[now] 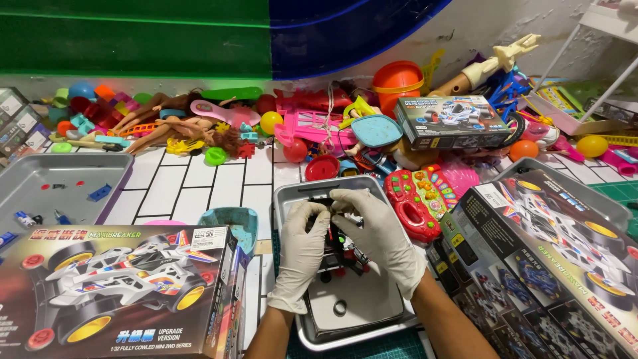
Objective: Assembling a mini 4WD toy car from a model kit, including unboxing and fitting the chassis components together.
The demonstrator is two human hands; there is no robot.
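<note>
Head view looks down on two white-gloved hands over a metal tray (312,336). Left hand (302,249) and right hand (375,233) both pinch a small black and red toy car chassis (339,249), held just above the tray. Model car boxes (119,292) stand at either side. Farther back, a red toy phone (415,199) and heaped plastic toys (312,119) lie against the wall.

Gloved hands (345,233) – two; metal trays (66,176) – three.
</note>
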